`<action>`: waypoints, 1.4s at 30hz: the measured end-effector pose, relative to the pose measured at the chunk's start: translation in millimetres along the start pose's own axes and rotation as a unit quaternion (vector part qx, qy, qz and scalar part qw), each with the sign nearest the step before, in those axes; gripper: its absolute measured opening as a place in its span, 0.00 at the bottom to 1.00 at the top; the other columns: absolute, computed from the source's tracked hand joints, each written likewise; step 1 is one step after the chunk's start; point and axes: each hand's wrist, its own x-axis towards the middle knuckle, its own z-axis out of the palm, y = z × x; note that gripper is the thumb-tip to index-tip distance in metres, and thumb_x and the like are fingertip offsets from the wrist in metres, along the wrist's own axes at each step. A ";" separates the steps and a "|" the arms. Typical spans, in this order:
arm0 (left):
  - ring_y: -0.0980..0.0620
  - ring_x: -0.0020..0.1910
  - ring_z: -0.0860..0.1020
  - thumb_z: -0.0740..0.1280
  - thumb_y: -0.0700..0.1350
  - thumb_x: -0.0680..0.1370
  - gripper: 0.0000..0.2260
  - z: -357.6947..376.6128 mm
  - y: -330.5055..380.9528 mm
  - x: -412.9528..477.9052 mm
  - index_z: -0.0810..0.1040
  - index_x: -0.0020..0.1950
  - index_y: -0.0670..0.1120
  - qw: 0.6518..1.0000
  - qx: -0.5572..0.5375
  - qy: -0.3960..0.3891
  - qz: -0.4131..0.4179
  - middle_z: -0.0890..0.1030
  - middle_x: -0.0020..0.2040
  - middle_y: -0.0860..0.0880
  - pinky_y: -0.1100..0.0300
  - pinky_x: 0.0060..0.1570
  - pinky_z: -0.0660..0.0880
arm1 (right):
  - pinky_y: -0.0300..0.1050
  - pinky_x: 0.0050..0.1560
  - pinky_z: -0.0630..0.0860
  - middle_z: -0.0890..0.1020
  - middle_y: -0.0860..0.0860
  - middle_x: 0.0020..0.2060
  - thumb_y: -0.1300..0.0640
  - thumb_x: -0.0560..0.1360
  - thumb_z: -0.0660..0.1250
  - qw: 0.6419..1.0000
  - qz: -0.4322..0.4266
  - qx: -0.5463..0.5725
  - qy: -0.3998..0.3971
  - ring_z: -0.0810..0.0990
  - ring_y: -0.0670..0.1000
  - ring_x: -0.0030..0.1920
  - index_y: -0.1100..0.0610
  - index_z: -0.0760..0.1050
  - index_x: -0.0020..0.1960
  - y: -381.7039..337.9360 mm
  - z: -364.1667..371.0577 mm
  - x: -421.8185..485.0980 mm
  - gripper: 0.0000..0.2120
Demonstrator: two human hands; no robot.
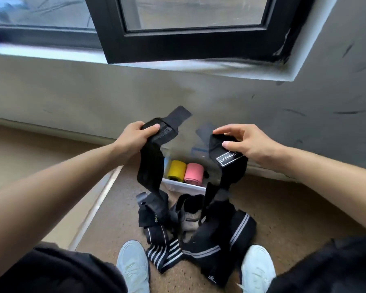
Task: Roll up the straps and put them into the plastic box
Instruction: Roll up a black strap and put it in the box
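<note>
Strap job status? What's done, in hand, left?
Done: a yellow roll and a pink roll sit in the plastic box. In hand: the left hand grips a black strap, the right hand pinches a labelled strap, both hanging unrolled. Left: the pile of straps on the floor.

A white-framed patch on the black strap reads roughly "LARA*ST", its end hidden. A floor strap shows pale letters "ING".

Black window frame at 12 o'clock. White sill at 10 o'clock. Scuffed grey wall beneath. Tan floor at 4 o'clock. Left shoe and right shoe at 6 o'clock.
</note>
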 end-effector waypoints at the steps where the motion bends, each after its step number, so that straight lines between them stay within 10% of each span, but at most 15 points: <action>1: 0.56 0.32 0.77 0.70 0.54 0.80 0.13 -1.8 6.2 -0.9 0.76 0.47 0.44 1.000 0.008 0.002 0.004 0.79 0.39 0.47 0.62 0.33 0.71 | 0.31 0.57 0.75 0.83 0.53 0.58 0.73 0.78 0.67 0.999 -0.019 0.017 0.020 0.81 0.37 0.52 0.59 0.77 0.67 -9.0 -5.1 0.2 0.20; 5: 0.52 0.39 0.77 0.70 0.55 0.80 0.13 4.8 26.3 -8.8 0.77 0.48 0.45 1.000 -0.004 -0.007 0.022 0.80 0.41 0.48 0.58 0.41 0.71 | 0.41 0.66 0.75 0.82 0.53 0.59 0.71 0.78 0.67 0.986 -0.045 0.115 0.114 0.81 0.47 0.58 0.61 0.72 0.72 -33.7 -24.7 2.3 0.23; 13: 0.58 0.36 0.77 0.67 0.55 0.82 0.10 37.3 40.1 -24.5 0.80 0.56 0.49 0.988 -0.138 -0.075 -0.017 0.81 0.39 0.56 0.60 0.39 0.68 | 0.37 0.43 0.80 0.84 0.52 0.52 0.69 0.79 0.65 0.947 0.035 0.302 0.107 0.84 0.47 0.46 0.59 0.75 0.70 -34.1 -23.1 -8.0 0.20; 17: 0.59 0.34 0.75 0.67 0.55 0.82 0.10 48.5 45.7 -25.2 0.78 0.55 0.50 0.982 -0.161 -0.100 -0.014 0.78 0.39 0.54 0.61 0.38 0.69 | 0.37 0.49 0.78 0.82 0.54 0.45 0.72 0.77 0.66 0.970 -0.023 0.177 0.164 0.81 0.47 0.45 0.42 0.75 0.70 -38.4 -16.2 -13.2 0.31; 23: 0.59 0.38 0.80 0.67 0.55 0.82 0.18 63.7 56.0 -26.7 0.79 0.61 0.41 0.981 -0.156 -0.112 0.009 0.83 0.45 0.50 0.68 0.34 0.74 | 0.35 0.58 0.76 0.84 0.52 0.56 0.76 0.77 0.64 0.985 -0.141 0.056 0.079 0.83 0.45 0.56 0.58 0.81 0.65 -45.0 1.6 -23.2 0.22; 31: 0.53 0.39 0.83 0.67 0.56 0.82 0.13 78.6 68.9 -41.0 0.80 0.50 0.45 0.969 -0.127 -0.212 -0.002 0.84 0.41 0.49 0.58 0.44 0.78 | 0.46 0.56 0.81 0.81 0.55 0.51 0.66 0.69 0.79 0.923 -0.291 -0.124 0.219 0.83 0.50 0.53 0.58 0.87 0.51 -26.6 21.4 -14.2 0.11; 37: 0.49 0.65 0.78 0.69 0.71 0.66 0.34 92.7 55.4 -46.7 0.75 0.65 0.52 0.971 -0.178 -0.157 0.004 0.80 0.66 0.46 0.45 0.70 0.71 | 0.56 0.44 0.79 0.78 0.51 0.43 0.56 0.71 0.77 0.914 -0.235 -0.173 0.282 0.81 0.52 0.43 0.55 0.87 0.44 -29.4 10.1 -1.8 0.04; 42: 0.54 0.75 0.66 0.80 0.64 0.63 0.56 107.9 28.4 -62.6 0.48 0.81 0.65 0.966 -0.021 -0.246 0.076 0.64 0.75 0.56 0.48 0.75 0.67 | 0.49 0.43 0.76 0.79 0.51 0.38 0.52 0.70 0.75 0.907 -0.180 -0.175 0.337 0.79 0.51 0.40 0.52 0.87 0.41 -37.2 -0.5 3.8 0.04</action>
